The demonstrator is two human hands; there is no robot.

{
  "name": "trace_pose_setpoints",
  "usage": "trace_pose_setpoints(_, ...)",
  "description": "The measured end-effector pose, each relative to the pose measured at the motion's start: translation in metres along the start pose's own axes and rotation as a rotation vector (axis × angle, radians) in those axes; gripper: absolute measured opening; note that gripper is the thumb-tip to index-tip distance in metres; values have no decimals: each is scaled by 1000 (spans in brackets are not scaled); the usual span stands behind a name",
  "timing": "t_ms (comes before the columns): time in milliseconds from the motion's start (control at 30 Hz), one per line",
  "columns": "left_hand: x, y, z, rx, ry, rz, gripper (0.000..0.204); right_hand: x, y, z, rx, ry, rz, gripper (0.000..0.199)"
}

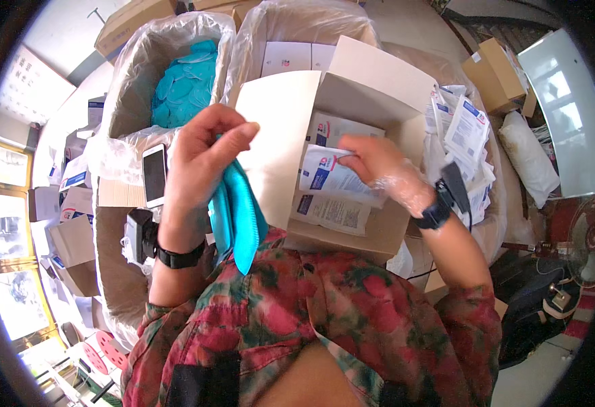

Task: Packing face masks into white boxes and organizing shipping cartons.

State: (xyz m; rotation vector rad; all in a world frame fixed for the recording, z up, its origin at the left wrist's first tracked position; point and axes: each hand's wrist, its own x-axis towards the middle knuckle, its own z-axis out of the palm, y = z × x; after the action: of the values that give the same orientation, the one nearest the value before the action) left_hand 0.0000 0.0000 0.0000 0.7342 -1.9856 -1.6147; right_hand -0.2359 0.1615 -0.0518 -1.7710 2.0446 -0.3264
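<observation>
White packet with blue printing: it is inside the open carton, lying over the other flat packets there. The person's right hand has it by its upper right edge, thumb and fingers closed in a pinch grip. One packet shows below it, toward the person, and another above it, near the far wall. To handle it well, I would pinch the sealed margin only, keep the packet level and clear of its neighbours' edges, and press it flat with the printed face up, so the row lies even and no corner folds under.

The left hand is raised outside the carton, beside its left flap, with fingers curled; teal folded pieces hang from beneath the palm. They appear to be grasped by the lower fingers, though the hand hides just how. A light hold there would probably avoid creasing them.

Further out, a plastic-lined bin at the upper left holds many similar teal pieces. A phone rests just left of the left hand. Right of the carton, a loose heap of white packets lies at mixed angles, close to the right forearm.
</observation>
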Motion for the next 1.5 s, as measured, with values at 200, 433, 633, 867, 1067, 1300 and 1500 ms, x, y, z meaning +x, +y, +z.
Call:
trace_pose_setpoints(200, 15, 20, 51, 300, -275, 111, 48, -38, -41, -56, 118, 399, -201, 8)
trace_pose_setpoints(433, 12, 25, 75, 155, -22, 291, 29, -63, -47, -74, 286, 377, -172, 11)
trace_pose_setpoints(633, -1, 34, 80, 142, -215, 120, 17, -59, -43, -70, 321, 429, -165, 15)
trace_pose_setpoints(867, -10, 55, 88, 194, -247, 140, 16, -63, -37, -68, 135, 459, -338, 15)
trace_pose_setpoints(1067, -10, 46, 99, 137, -170, 278, 14, -64, -49, -63, 196, 535, -307, 17)
trace_pose_setpoints(1300, -11, 47, 96, -66, -140, 97, 15, -64, -66, -61, 7, 683, -351, 16)
trace_pose_setpoints(1500, -8, 41, 90, -299, -154, -105, 17, -65, -77, -61, -352, 713, -402, 10)
